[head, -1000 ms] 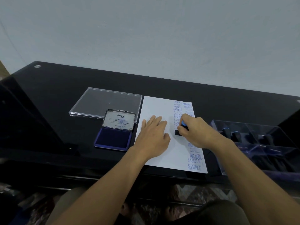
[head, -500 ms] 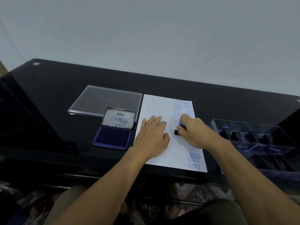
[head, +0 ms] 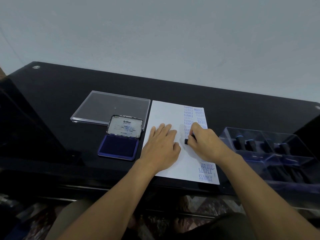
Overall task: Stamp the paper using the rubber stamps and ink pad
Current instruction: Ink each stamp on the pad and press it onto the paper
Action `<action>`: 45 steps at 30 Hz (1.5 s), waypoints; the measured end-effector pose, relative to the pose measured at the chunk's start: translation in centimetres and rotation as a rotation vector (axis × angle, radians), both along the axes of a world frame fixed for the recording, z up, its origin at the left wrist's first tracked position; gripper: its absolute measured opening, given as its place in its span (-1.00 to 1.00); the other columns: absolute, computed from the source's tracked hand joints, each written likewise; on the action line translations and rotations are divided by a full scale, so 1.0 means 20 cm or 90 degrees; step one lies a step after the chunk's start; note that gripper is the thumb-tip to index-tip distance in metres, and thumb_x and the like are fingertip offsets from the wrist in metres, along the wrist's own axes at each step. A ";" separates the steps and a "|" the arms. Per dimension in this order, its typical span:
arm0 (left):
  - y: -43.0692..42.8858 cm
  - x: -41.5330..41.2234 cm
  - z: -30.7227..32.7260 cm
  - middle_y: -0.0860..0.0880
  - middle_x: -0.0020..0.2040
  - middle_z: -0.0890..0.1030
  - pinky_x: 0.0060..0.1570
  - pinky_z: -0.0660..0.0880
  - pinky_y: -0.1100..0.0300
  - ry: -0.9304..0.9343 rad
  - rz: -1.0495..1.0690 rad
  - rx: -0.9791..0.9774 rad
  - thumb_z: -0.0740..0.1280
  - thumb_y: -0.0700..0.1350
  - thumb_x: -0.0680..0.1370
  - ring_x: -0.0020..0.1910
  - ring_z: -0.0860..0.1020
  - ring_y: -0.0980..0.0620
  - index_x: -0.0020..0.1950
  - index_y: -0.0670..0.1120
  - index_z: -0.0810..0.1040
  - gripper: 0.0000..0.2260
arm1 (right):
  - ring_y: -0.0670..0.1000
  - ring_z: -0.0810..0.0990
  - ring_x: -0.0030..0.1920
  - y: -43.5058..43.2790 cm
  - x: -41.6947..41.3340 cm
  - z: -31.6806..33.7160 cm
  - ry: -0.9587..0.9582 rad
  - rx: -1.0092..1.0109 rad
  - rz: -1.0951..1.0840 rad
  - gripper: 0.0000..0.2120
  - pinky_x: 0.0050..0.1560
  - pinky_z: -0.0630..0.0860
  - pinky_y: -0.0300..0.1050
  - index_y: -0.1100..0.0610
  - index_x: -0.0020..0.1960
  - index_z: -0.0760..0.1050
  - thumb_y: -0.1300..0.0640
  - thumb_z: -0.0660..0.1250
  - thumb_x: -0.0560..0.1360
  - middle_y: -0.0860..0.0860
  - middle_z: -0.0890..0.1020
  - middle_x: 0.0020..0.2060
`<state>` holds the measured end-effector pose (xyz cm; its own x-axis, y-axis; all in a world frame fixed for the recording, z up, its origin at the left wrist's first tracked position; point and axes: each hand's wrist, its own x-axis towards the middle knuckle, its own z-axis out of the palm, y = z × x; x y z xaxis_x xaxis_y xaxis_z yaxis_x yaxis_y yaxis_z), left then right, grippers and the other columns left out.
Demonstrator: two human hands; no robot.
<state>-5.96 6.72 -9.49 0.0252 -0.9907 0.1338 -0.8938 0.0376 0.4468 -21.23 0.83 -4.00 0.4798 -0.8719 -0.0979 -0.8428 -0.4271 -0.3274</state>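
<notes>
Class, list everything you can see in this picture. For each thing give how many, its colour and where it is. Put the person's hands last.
table: one, glossy black, across the view
paper: one, white, middle of the table
stamped words: many, blue, down the paper's right side
ink pad: one, blue, open, left of the paper
clear lid: one, transparent, flat behind the ink pad
clear tray: one, transparent, right of the paper
spare stamps: several, dark with blue bands, in the clear tray; exact count unclear
stamp: one, black and blue, against the paper
left hand: one, flat on the paper
right hand: one, gripping the stamp
</notes>
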 end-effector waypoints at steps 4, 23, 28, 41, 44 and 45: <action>0.00 0.00 0.00 -0.06 0.59 0.12 0.54 -0.17 -0.02 -0.002 0.001 0.000 0.07 -0.05 0.64 0.58 -0.04 -0.02 0.49 -0.09 0.30 -0.58 | 0.02 0.41 -0.35 -0.01 0.00 -0.01 -0.010 -0.001 -0.003 -0.87 -0.36 0.36 -0.06 0.16 -0.03 0.32 0.11 0.15 0.65 0.08 0.53 -0.28; 0.00 0.00 0.00 -0.06 0.60 0.09 0.55 -0.17 -0.04 -0.005 -0.002 0.018 0.06 -0.04 0.64 0.59 -0.07 -0.04 0.52 -0.09 0.25 -0.57 | 0.04 0.43 -0.35 -0.03 0.00 -0.04 -0.023 0.000 -0.017 -0.87 -0.38 0.39 0.00 0.15 -0.04 0.34 0.11 0.17 0.64 0.11 0.57 -0.25; 0.00 0.00 0.00 -0.06 0.60 0.11 0.55 -0.17 -0.03 0.003 -0.001 0.010 0.08 -0.05 0.64 0.59 -0.05 -0.04 0.51 -0.09 0.27 -0.57 | 0.03 0.42 -0.34 -0.05 0.01 -0.03 -0.026 0.018 -0.024 -0.87 -0.38 0.34 -0.07 0.14 -0.05 0.34 0.10 0.19 0.63 0.10 0.56 -0.24; 0.00 0.00 0.00 -0.06 0.60 0.09 0.55 -0.18 -0.02 0.005 -0.001 0.013 0.08 -0.05 0.65 0.59 -0.06 -0.03 0.52 -0.09 0.26 -0.58 | 0.01 0.41 -0.36 -0.02 0.00 -0.05 -0.049 -0.002 -0.026 -0.87 -0.38 0.35 -0.07 0.13 -0.06 0.33 0.11 0.19 0.64 0.09 0.55 -0.28; 0.00 0.00 0.00 -0.06 0.60 0.11 0.54 -0.18 -0.02 0.003 -0.001 0.008 0.08 -0.05 0.65 0.58 -0.05 -0.02 0.50 -0.09 0.28 -0.58 | 0.02 0.41 -0.36 -0.02 0.00 -0.05 -0.051 0.001 -0.029 -0.86 -0.38 0.35 -0.06 0.14 -0.08 0.33 0.12 0.20 0.63 0.09 0.55 -0.29; 0.00 0.00 0.00 -0.06 0.60 0.11 0.54 -0.18 -0.01 0.003 -0.001 0.008 0.08 -0.05 0.64 0.58 -0.05 -0.03 0.50 -0.09 0.28 -0.58 | 0.03 0.40 -0.36 -0.03 0.00 -0.05 -0.053 0.002 -0.031 -0.86 -0.38 0.34 -0.06 0.14 -0.08 0.32 0.12 0.20 0.62 0.09 0.55 -0.29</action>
